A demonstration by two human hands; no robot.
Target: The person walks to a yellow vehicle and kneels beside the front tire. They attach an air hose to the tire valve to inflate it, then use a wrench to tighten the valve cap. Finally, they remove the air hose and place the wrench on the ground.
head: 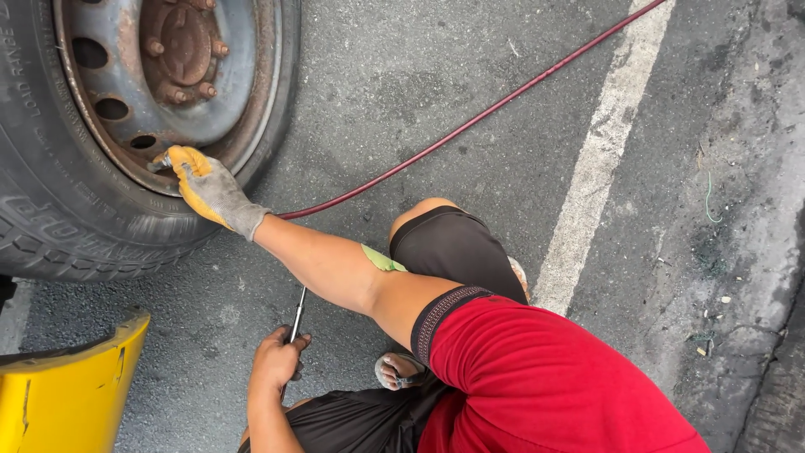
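Observation:
My right hand (205, 186), in a yellow and grey work glove, reaches across to the rusty steel rim (151, 92) of a big truck tyre (50, 210). Its fingertips pinch a small metal fitting (159, 162) at the rim's lower edge. A thin red hose (470, 122) runs from under that wrist across the asphalt to the top right. My bare left hand (277, 359) is low down, closed around a slim metal rod-like tool (298, 312) that points up and away from me. I am squatting, with one knee (436, 222) raised between my arms.
A yellow fender edge (71, 390) juts in at the bottom left. A white painted line (599, 151) crosses the grey asphalt on the right, beside a cracked darker strip (746, 252). My sandalled foot (396, 371) rests near my left hand.

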